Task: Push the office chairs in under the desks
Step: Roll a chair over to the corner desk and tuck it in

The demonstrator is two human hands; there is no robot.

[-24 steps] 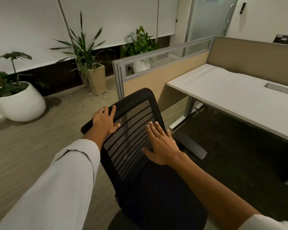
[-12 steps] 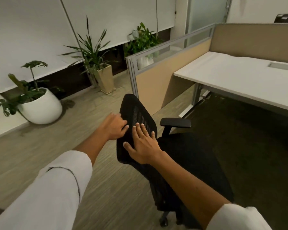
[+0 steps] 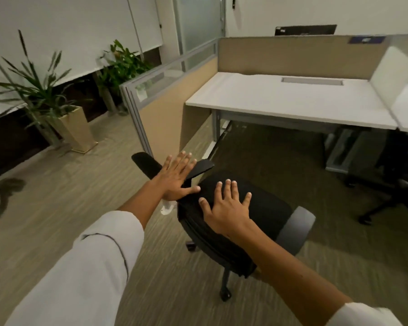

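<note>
Both hands, left [image 3: 174,176] and right [image 3: 226,208], spread flat on black mesh swivel chair [image 3: 236,222]; could roll askew, clipping white tabletop [image 3: 292,102] leg at frame centre.

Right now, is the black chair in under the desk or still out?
Out: the black chair stands on open floor short of the white desk.

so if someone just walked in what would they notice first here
Two open hands, left hand and right hand, spread over a black office chair at centre. Beyond it stands a white desk with beige partitions, and potted plants line the left wall.
</note>
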